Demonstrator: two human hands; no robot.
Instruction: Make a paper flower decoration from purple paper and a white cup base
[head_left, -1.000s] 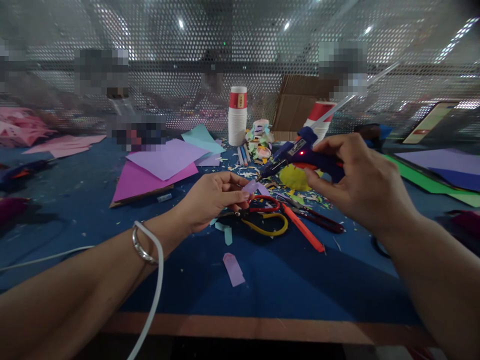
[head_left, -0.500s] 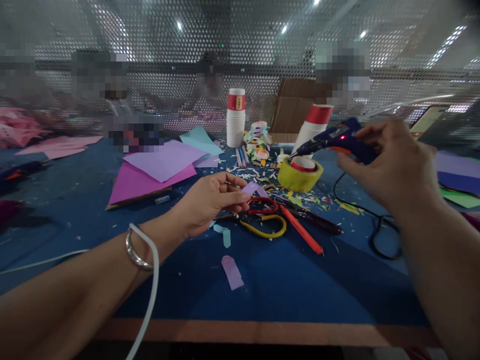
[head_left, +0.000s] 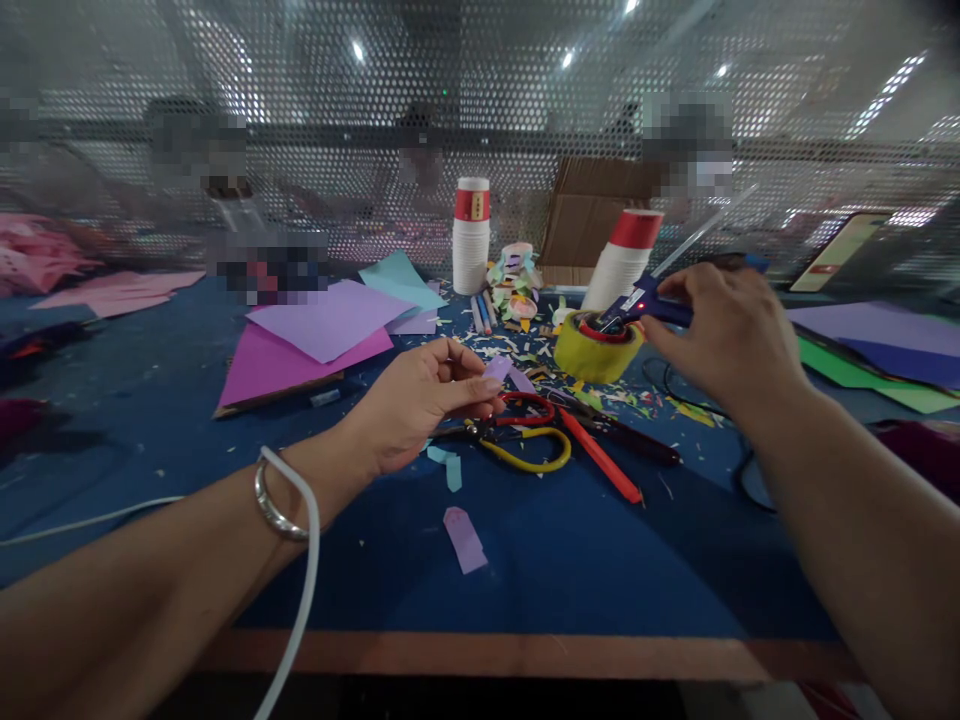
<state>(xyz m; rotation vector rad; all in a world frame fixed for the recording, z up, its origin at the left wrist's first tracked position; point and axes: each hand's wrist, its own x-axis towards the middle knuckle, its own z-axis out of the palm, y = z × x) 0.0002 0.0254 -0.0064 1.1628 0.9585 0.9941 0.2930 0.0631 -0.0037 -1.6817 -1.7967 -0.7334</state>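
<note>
Left hand (head_left: 427, 405) pinches paper (head_left: 497, 369); right hand (head_left: 727, 325) grips glue gun (head_left: 651, 303), nozzle (head_left: 613, 321) seemingly inside tape (head_left: 596, 360).

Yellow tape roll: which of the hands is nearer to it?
Right. The right hand is close by the right side of the yellow tape roll, gripping the glue gun; the left hand is farther off to its left, pinching purple paper.

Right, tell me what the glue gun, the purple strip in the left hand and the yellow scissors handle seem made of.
Glue gun: probably hard plastic, smooth, by its moulded body. Purple strip: likely matte paper or thin card, by its flat, even surface. Yellow scissors handle: smooth, perhaps plastic or coated metal; the rounded loop leaves that open.
</note>
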